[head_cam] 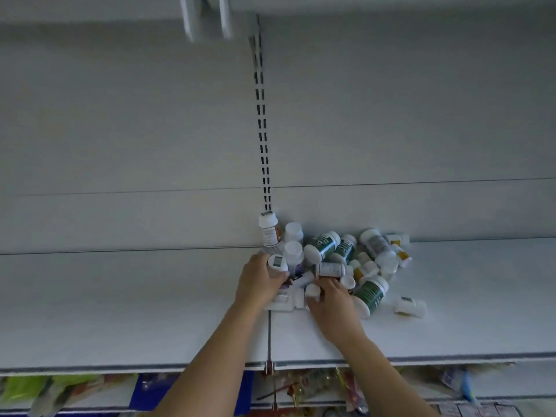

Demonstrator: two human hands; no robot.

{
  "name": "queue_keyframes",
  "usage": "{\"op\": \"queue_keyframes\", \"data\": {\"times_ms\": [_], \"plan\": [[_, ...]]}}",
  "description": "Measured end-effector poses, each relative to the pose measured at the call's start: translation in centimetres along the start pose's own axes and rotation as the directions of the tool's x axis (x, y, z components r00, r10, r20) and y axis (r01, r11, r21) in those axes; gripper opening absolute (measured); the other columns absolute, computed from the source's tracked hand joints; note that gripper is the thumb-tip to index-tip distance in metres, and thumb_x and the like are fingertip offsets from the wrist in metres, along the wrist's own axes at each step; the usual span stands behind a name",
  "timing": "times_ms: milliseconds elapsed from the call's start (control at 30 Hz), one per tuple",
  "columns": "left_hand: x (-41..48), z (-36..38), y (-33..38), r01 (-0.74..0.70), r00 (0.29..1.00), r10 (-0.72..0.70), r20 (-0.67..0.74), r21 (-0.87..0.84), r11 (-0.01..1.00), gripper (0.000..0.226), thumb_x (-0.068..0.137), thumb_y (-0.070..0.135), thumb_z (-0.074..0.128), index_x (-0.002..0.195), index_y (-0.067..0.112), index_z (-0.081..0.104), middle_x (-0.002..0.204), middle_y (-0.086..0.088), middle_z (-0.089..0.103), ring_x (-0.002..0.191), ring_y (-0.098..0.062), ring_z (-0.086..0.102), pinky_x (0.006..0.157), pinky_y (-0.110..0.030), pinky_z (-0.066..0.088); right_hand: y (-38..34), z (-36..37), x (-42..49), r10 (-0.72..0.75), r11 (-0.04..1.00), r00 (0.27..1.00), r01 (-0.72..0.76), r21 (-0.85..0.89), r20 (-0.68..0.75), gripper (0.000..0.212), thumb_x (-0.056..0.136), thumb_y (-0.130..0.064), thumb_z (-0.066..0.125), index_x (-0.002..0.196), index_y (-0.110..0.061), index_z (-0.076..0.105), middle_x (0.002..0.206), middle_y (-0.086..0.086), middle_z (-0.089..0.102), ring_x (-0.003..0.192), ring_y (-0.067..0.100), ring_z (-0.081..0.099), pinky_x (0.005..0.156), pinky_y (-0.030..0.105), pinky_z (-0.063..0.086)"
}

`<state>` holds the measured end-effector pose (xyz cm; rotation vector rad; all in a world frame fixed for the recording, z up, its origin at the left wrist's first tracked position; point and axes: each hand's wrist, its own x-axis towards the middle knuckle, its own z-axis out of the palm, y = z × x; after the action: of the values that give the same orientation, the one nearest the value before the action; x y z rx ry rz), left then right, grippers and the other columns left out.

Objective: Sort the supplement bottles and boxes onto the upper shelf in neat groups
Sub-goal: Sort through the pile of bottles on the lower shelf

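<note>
A pale grey shelf bay, with a slotted upright (261, 115) running down the back panel. The upper shelf (120, 311) is a smooth white board, and all the stock sits in one heap (362, 266) near its middle.

The left hand (258, 282) has its fingers (281, 277) curled round a white-capped bottle (277, 263) at the heap's left edge, holding it upright. The right hand (334, 308) lies over the near side, fingers (323, 285) bent onto a small white cap (313, 291). Whether they actually pinch it I cannot tell. Between the hands a white bottle (285, 300) lies on its side.

These look like rigid plastic bottles, probably light and glossy. Being round, they would likely roll on the slick shelf. The body below the cap seems the safest place to grip, and pulling one free may set its neighbours rolling.

Most are white with white screw caps. Several are green-labelled bottles (323, 245), and a yellow-labelled bottle (401, 254) lies at the right. One tall bottle (268, 228) stands against the back panel, and a small bottle (410, 305) lies apart. No boxes can be made out. The lower shelf (301, 386) holds blurred, colourful packets.
</note>
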<state>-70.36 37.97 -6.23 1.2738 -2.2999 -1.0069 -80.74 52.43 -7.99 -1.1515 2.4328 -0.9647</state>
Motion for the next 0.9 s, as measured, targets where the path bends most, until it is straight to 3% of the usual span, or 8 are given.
{"op": "queue_keyframes", "data": {"times_ms": [67, 167, 267, 333, 500, 700, 767, 900], "plan": [[-0.1, -0.3, 0.0, -0.014, 0.999, 0.012, -0.039, -0.049, 0.999, 0.038, 0.075, 0.041, 0.073, 0.105, 0.021, 0.062, 0.100, 0.003, 0.062, 0.090, -0.019, 0.061, 0.075, -0.033, 0.050, -0.5, -1.0, -0.1, 0.049, 0.995, 0.999, -0.047, 0.092, -0.016, 0.023, 0.090, -0.026, 0.060, 0.112, -0.020, 0.057, 0.094, -0.003, 0.064, 0.084, 0.015, 0.058, 0.062, 0.023, 0.039], [-1.1, -2.7, 1.0, 0.009, 0.995, -0.037, -0.092, -0.282, 0.959, 0.036, 0.075, 0.039, 0.074, 0.105, 0.023, 0.063, 0.098, 0.006, 0.068, 0.090, -0.015, 0.064, 0.071, -0.027, 0.045, -2.0, -3.4, 0.0, 0.144, 0.906, 0.990, -0.131, 0.402, -0.001, 0.026, 0.091, -0.028, 0.060, 0.116, -0.019, 0.058, 0.088, -0.003, 0.064, 0.077, 0.012, 0.060, 0.066, 0.024, 0.048], [-3.0, -6.3, 3.2, 0.017, 0.994, -0.072, -0.079, -0.548, 0.836, 0.039, 0.066, 0.045, 0.069, 0.100, 0.027, 0.066, 0.097, 0.005, 0.071, 0.094, -0.015, 0.067, 0.078, -0.033, 0.055, -5.2, -6.5, -0.7, 0.208, 0.588, 0.969, -0.230, 0.775, 0.130, 0.022, 0.095, -0.022, 0.053, 0.116, -0.020, 0.060, 0.101, 0.010, 0.064, 0.085, 0.021, 0.062, 0.070, 0.034, 0.056], [-4.7, -8.3, 5.3, 0.026, 0.998, -0.059, -0.026, -0.678, 0.734, 0.028, 0.073, 0.038, 0.064, 0.097, 0.024, 0.067, 0.095, 0.001, 0.072, 0.095, -0.021, 0.068, 0.078, -0.036, 0.058, -7.6, -8.8, -1.8, 0.184, 0.375, 0.964, -0.247, 0.894, 0.190, 0.019, 0.097, -0.016, 0.047, 0.110, -0.017, 0.061, 0.095, 0.011, 0.064, 0.080, 0.022, 0.064, 0.070, 0.039, 0.054], [-10.6, -12.8, 11.5, -0.068, 0.995, -0.013, -0.101, -0.746, 0.662, 0.007, 0.088, 0.024, 0.059, 0.092, 0.024, 0.065, 0.077, 0.006, 0.072, 0.076, -0.014, 0.068, 0.068, -0.032, 0.052, -12.7, -14.4, -5.8, 0.039, 0.119, 0.960, -0.280, 0.953, 0.277, 0.022, 0.096, -0.014, 0.037, 0.106, -0.008, 0.056, 0.076, 0.011, 0.055, 0.064, 0.021, 0.054, 0.050, 0.027, 0.040], [-17.9, -18.8, 18.3, -0.254, 0.967, 0.189, -0.170, -0.693, 0.674, 0.007, 0.091, 0.014, 0.059, 0.086, 0.017, 0.055, 0.058, 0.010, 0.062, 0.052, -0.007, 0.061, 0.048, -0.019, 0.047, -17.2, -21.2, -10.9, -0.172, 0.217, 0.930, -0.287, 0.933, 0.326, 0.026, 0.097, -0.017, 0.035, 0.102, -0.006, 0.058, 0.072, 0.010, 0.055, 0.057, 0.019, 0.053, 0.044, 0.025, 0.033], [-19.9, -20.9, 20.4, -0.326, 0.945, 0.257, -0.204, -0.666, 0.671, 0.012, 0.077, 0.026, 0.068, 0.079, 0.023, 0.057, 0.057, 0.009, 0.061, 0.050, -0.007, 0.060, 0.046, -0.019, 0.046, -18.5, -23.3, -12.1, -0.207, 0.293, 0.932, -0.232, 0.928, 0.298, 0.018, 0.096, -0.016, 0.038, 0.103, -0.009, 0.054, 0.070, 0.010, 0.055, 0.056, 0.020, 0.052, 0.042, 0.025, 0.033], [-22.1, -24.5, 23.1, -0.428, 0.904, 0.345, -0.253, -0.578, 0.695, 0.016, 0.057, 0.049, 0.062, 0.065, 0.035, 0.060, 0.061, 0.010, 0.060, 0.055, -0.008, 0.057, 0.053, -0.024, 0.046, -21.5, -27.2, -13.6, -0.249, 0.367, 0.944, -0.116, 0.923, 0.217, 0.008, 0.097, -0.014, 0.040, 0.093, -0.013, 0.048, 0.073, 0.010, 0.054, 0.055, 0.020, 0.051, 0.039, 0.024, 0.032]]}}
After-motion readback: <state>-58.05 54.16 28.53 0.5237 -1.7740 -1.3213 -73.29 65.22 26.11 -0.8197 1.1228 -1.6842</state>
